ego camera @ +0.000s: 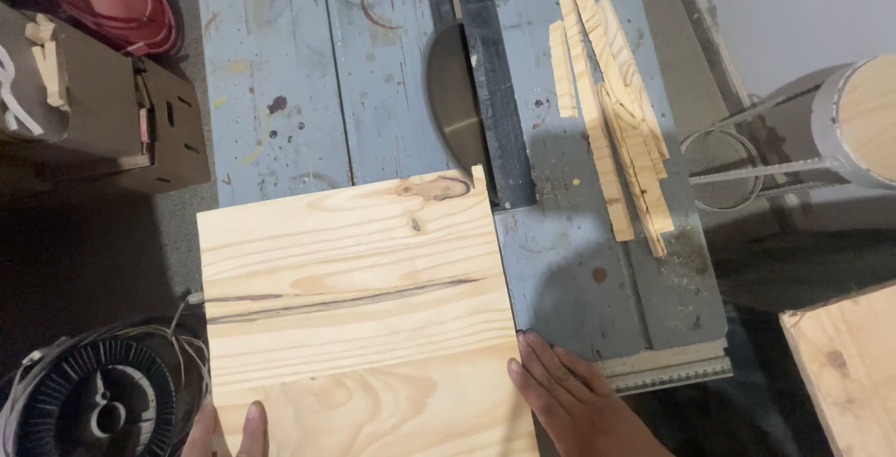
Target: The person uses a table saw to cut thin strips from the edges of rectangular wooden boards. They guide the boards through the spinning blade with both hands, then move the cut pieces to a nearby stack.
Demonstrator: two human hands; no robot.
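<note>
A pine board (pixel 359 317) lies flat on the grey saw desk (pixel 280 93), its far edge at the blade (pixel 455 102). The left hand (pixel 229 431) rests open on its near edge; the right hand (pixel 579 401) presses flat against its right side, grasping nothing. Offcuts (pixel 616 112) lie right of the blade.

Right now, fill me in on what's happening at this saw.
A person is feeding a pine board across a grey table saw. The left hand presses flat on the board's near edge, and the right hand rests against its right edge. The board's far right corner has reached the circular blade. Thin offcut strips lie piled to the blade's right.
</note>
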